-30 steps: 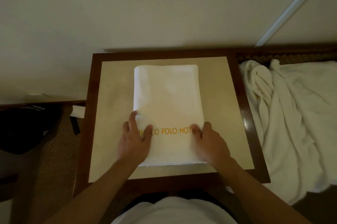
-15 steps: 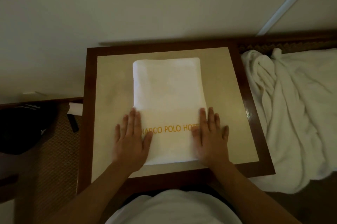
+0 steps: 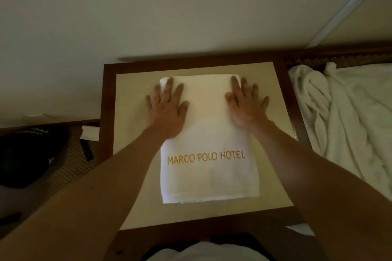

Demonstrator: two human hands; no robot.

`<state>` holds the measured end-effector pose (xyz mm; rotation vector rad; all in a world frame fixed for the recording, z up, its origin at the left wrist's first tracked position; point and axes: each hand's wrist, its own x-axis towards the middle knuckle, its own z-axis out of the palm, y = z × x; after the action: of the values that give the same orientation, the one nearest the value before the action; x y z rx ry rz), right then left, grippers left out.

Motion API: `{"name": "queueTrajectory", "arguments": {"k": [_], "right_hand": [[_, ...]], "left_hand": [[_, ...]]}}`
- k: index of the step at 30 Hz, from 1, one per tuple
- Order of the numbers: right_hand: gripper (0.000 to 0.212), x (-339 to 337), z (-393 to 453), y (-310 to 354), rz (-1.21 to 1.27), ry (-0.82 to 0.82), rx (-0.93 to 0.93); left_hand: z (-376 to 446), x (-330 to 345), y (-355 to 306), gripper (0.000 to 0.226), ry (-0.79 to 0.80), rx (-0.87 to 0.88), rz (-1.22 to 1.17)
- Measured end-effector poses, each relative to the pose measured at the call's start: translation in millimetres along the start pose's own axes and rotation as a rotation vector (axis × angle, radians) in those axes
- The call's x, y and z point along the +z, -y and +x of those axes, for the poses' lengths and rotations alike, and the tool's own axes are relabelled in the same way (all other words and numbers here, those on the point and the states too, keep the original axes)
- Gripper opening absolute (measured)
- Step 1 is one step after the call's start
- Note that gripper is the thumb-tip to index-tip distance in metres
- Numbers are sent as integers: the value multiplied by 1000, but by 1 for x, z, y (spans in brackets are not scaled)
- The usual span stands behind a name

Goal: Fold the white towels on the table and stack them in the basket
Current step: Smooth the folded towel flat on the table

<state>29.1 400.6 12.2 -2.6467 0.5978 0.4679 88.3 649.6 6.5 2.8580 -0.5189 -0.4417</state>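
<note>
A folded white towel (image 3: pixel 209 175) with gold "MARCO POLO HOTEL" lettering lies lengthwise on the small square table (image 3: pixel 135 154). My left hand (image 3: pixel 167 108) lies flat with spread, straight fingers on the towel's far left part, its outer fingers over the towel's left edge. On the far right part my right hand (image 3: pixel 246 105) presses flat in the same way, fingers straight and reaching the far right corner. Neither hand holds anything. No basket shows in this view.
A heap of loose white towels (image 3: pixel 343 129) lies to the right of the table. The table has a dark wooden frame (image 3: pixel 107 133) and stands against a pale wall. A dark bag (image 3: pixel 23 159) sits on the patterned floor at left.
Both hands slid along the towel from its near end by the lettering to its far end. First their fingers were curled at the edges, then flat. The lettering is now uncovered.
</note>
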Motion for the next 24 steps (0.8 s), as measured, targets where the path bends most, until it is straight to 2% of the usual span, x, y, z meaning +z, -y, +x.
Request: {"name": "queueTrajectory", "arguments": {"k": [3, 7, 9, 13, 18, 24], "right_hand": [[61, -10, 12, -5, 164, 8, 243], [58, -6, -18, -7, 215, -228, 280], [72, 8, -45, -3, 308, -206, 308], [87, 22, -83, 12, 442, -52, 381], [73, 9, -80, 14, 597, 65, 418], [58, 13, -82, 11, 814, 122, 432]], "left_hand": [[13, -4, 10, 63, -18, -186, -159], [-5, -8, 17, 53, -235, -444, -459], [-31, -1, 16, 50, -212, -430, -546], [-81, 14, 8, 69, -52, -387, -615], [-85, 16, 8, 83, -14, -405, -622], [-81, 8, 8, 71, -7, -416, -636]]}}
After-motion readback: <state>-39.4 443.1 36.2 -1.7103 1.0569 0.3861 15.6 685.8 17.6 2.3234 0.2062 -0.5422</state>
